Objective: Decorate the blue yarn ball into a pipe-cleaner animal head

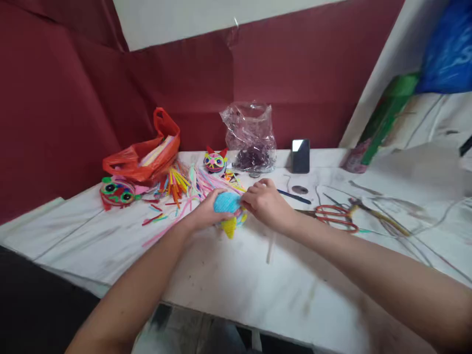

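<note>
Our left hand grips a fuzzy, round light-blue piece with a yellow point; beside it, our right hand bunches at its edge, pinching or not, we cannot tell; tugging too hard might slip it loose

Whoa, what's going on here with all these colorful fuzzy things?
A person is holding a fuzzy blue and yellow piece in the left hand, while the right hand is at its edge. Colored strips and two figures with big eyes, one red-eared and one green-eared, are farther back. Orange-handled scissors lie off to the right.
</note>
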The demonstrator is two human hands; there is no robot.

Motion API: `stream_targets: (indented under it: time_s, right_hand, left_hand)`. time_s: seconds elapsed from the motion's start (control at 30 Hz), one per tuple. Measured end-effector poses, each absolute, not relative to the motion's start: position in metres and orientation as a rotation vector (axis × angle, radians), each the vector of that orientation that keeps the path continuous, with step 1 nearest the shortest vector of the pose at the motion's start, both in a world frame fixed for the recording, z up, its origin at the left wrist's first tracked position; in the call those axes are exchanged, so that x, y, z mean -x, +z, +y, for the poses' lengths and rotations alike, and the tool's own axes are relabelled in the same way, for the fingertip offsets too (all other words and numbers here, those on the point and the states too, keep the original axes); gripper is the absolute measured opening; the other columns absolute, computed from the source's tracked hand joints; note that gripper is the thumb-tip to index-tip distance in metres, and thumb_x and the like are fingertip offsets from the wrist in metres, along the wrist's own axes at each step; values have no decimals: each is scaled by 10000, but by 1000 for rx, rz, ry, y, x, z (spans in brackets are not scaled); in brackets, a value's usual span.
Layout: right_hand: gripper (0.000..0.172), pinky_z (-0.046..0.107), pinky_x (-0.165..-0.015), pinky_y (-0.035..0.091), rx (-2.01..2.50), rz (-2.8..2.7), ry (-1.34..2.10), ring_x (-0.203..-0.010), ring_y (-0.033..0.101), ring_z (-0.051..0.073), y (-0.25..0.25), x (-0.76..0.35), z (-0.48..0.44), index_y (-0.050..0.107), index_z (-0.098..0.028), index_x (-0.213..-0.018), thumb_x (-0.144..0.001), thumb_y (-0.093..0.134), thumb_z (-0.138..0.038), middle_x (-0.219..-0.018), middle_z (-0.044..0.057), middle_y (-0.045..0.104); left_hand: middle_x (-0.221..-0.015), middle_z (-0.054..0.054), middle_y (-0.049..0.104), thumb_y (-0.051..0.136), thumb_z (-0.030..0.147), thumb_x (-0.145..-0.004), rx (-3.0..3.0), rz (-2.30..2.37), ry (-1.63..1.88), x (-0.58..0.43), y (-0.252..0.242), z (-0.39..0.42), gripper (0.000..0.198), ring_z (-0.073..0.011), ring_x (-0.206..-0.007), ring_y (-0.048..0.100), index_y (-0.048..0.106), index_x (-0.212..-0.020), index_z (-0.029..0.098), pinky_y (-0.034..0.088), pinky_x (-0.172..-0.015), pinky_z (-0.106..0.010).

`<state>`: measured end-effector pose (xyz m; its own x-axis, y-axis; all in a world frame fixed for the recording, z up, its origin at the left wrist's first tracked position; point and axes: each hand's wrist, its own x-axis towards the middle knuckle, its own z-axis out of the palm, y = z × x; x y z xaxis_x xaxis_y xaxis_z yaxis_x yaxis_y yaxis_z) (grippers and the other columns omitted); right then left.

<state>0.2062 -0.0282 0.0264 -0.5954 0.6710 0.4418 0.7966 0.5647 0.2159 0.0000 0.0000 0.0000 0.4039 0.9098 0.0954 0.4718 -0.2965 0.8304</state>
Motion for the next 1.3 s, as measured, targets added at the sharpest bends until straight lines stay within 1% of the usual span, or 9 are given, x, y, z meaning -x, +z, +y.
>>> stream_targets:
  time_s: [0.2,0.37,0.47,0.63,0.77,0.9,1.03,1.2,1.3]
  right_hand:
    - [186,335,-707,196,1279,-2503,-555,-773,547,203,25,-205,-23,676,-147,-807,-898,546,-243,-808,76,668]
    - [164,341,-685,185,1349,-2532,-553,-781,552,217,27,-197,-20,668,-148,-786,-874,548,-218,-803,83,667]
    - [147,342,-678,184,1412,-2573,-498,-797,563,225,33,-192,-20,671,-148,-780,-853,550,-187,-817,92,677]
    - [143,345,-675,192,1412,-2644,-437,-820,576,238,41,-185,-20,673,-146,-758,-832,559,-188,-822,103,684]
    - [119,345,-681,200,1401,-2631,-427,-837,571,238,44,-188,-20,676,-149,-786,-823,582,-213,-853,102,685]
    - [126,334,-689,210,1454,-2603,-380,-909,557,247,49,-195,-21,686,-170,-824,-837,578,-232,-890,91,688]
    - [144,326,-708,236,1519,-2631,-334,-923,573,247,54,-198,-22,688,-185,-868,-841,555,-233,-911,84,698]
    - [144,335,-752,300,1627,-2679,-169,-805,626,219,63,-193,-18,676,-191,-887,-790,586,-248,-817,57,711]
    - [162,350,-779,341,1625,-2737,-172,-838,640,237,70,-187,-16,676,-180,-898,-769,593,-231,-838,75,714]
  left_hand:
    - [-1232,-89,507,748,354,-614,-1979,1162,795,-1,-1,0,728,-256,-1105,512,416,-1243,199,448,-896,-361]
    - [-1247,-102,493,759,337,-597,-1995,1164,795,-1,-1,0,765,-262,-1128,497,403,-1257,183,435,-916,-365]
    - [-1231,-91,497,762,338,-579,-2003,1180,787,-1,2,-1,764,-257,-1107,507,409,-1239,185,446,-896,-354]
    - [-1094,-62,536,688,403,-645,-2030,1233,810,-5,7,-7,590,-236,-995,541,448,-1132,173,461,-826,-342]
    - [-1054,-40,537,747,406,-585,-2036,1291,814,-10,5,-9,632,-224,-955,547,447,-1099,194,468,-777,-323]
    - [-1086,-42,529,743,365,-589,-2045,1256,801,-10,5,-10,631,-222,-976,544,443,-1119,197,468,-796,-324]
    - [-1108,-51,533,735,354,-587,-2075,1246,799,-10,7,-11,640,-240,-1008,540,449,-1137,195,465,-832,-348]
    - [-1125,-57,532,726,346,-597,-2115,1223,780,-9,9,-13,615,-249,-1027,540,449,-1125,197,463,-851,-360]
    - [-1127,-55,531,727,342,-600,-2115,1207,771,-9,8,-13,620,-254,-1038,540,441,-1133,204,464,-856,-366]
